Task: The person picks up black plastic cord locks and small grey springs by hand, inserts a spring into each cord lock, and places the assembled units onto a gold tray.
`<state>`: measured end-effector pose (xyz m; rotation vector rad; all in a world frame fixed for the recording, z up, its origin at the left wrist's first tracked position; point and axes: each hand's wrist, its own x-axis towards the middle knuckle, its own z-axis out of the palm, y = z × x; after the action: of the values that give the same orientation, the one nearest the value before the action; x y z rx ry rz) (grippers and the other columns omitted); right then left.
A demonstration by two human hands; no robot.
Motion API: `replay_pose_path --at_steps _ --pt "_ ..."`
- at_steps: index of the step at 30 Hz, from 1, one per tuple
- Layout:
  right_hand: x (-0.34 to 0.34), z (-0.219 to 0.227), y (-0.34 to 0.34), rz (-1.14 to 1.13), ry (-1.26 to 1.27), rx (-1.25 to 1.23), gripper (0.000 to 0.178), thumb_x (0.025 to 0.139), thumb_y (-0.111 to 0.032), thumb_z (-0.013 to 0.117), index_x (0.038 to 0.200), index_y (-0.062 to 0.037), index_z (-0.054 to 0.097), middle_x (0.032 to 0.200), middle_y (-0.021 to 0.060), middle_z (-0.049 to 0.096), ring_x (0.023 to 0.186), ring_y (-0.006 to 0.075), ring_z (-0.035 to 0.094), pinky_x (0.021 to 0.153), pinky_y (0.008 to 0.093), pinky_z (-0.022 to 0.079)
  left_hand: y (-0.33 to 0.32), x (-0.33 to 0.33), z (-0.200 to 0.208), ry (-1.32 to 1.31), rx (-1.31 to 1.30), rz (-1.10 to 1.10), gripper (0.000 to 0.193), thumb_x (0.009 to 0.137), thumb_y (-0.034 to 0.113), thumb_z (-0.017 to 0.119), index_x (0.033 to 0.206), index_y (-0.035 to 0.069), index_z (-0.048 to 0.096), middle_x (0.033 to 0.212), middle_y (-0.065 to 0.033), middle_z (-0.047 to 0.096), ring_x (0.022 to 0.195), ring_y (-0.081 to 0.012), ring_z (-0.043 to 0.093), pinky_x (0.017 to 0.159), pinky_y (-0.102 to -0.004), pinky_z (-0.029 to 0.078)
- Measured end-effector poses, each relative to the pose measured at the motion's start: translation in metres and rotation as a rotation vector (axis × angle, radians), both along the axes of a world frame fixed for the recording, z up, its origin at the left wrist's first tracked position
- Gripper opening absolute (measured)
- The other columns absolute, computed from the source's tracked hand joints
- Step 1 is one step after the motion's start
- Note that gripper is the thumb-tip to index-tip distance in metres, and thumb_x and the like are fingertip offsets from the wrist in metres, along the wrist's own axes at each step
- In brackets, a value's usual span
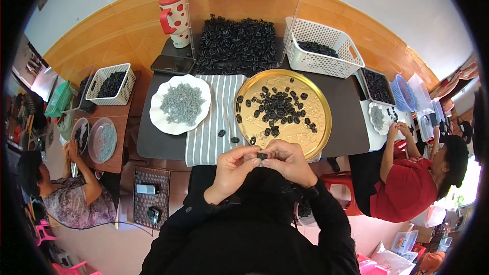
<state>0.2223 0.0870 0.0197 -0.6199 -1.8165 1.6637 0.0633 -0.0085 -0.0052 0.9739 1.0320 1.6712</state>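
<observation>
My left hand [233,169] and my right hand [292,163] meet at the table's front edge. Between their fingertips, both pinch one small black oval plastic piece [262,155]. Just beyond lies a round gold tray [254,82] with a heap of similar black oval pieces [279,106], some scattered toward its rim. On the left stands a white scalloped plate [157,117] piled with small grey pieces [182,103]. Two loose black pieces rest on a grey striped cloth [204,145] between plate and tray.
At the back are a clear bin [244,0] of black pieces, a white basket [318,63], a red-dotted tumbler [178,20] and a phone [172,64]. A person [76,193] works at the left table; another in a red shirt [407,188] sits on the right.
</observation>
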Motion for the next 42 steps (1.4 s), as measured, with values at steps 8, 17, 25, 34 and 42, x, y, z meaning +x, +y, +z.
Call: replay_pose_path --at_steps 8,17,25,34,42 --pt "0.015 0.109 0.146 -0.613 0.040 0.171 0.031 0.082 -0.001 0.062 0.112 0.0054 0.058 0.088 0.0081 0.065 0.079 0.0115 0.061 0.069 0.0239 0.050 -0.006 -0.043 -0.003 0.104 -0.167 0.083 0.024 0.086 -0.001 0.063 0.109 -0.004 0.063 0.083 -0.0010 0.061 0.071 -0.0051 0.053 0.064 -0.0194 0.042" --pt "-0.003 0.056 0.117 -0.132 -0.204 0.014 0.019 0.083 -0.006 0.064 0.100 0.0016 0.065 0.082 0.0039 0.067 0.070 0.0083 0.061 0.060 0.0200 0.048 0.007 -0.065 0.001 0.880 -0.141 0.370 0.020 0.078 0.001 0.064 0.097 -0.001 0.067 0.081 -0.0164 0.056 0.073 -0.0302 0.058 0.065 -0.0359 0.046" --pt "0.015 0.018 0.056 0.023 -0.475 0.675 0.016 0.078 -0.005 0.058 0.091 -0.0001 0.066 0.079 0.0173 0.063 0.071 0.0321 0.063 0.067 0.0381 0.050 0.020 -0.055 0.001 1.180 -0.105 0.406 0.024 0.076 0.002 0.065 0.100 0.001 0.067 0.085 -0.0159 0.051 0.084 -0.0338 0.052 0.070 -0.0416 0.045" --pt "0.002 0.013 0.063 -0.057 -0.635 0.925 0.008 0.075 -0.008 0.061 0.079 -0.0010 0.059 0.075 0.0164 0.057 0.073 0.0358 0.060 0.064 0.0447 0.048 0.021 -0.058 -0.005 1.209 -0.158 0.508 0.018 0.076 0.002 0.066 0.093 -0.002 0.066 0.084 -0.0158 0.051 0.084 -0.0344 0.053 0.071 -0.0428 0.044" --pt "0.001 0.001 0.072 0.045 -0.754 0.933 0.007 0.073 -0.008 0.059 0.076 -0.0016 0.059 0.074 0.0162 0.060 0.071 0.0364 0.060 0.063 0.0457 0.049 0.016 -0.061 -0.005 1.234 -0.136 0.461 0.016 0.075 -0.003 0.063 0.091 -0.002 0.066 0.087 -0.0152 0.053 0.087 -0.0337 0.052 0.072 -0.0417 0.044"
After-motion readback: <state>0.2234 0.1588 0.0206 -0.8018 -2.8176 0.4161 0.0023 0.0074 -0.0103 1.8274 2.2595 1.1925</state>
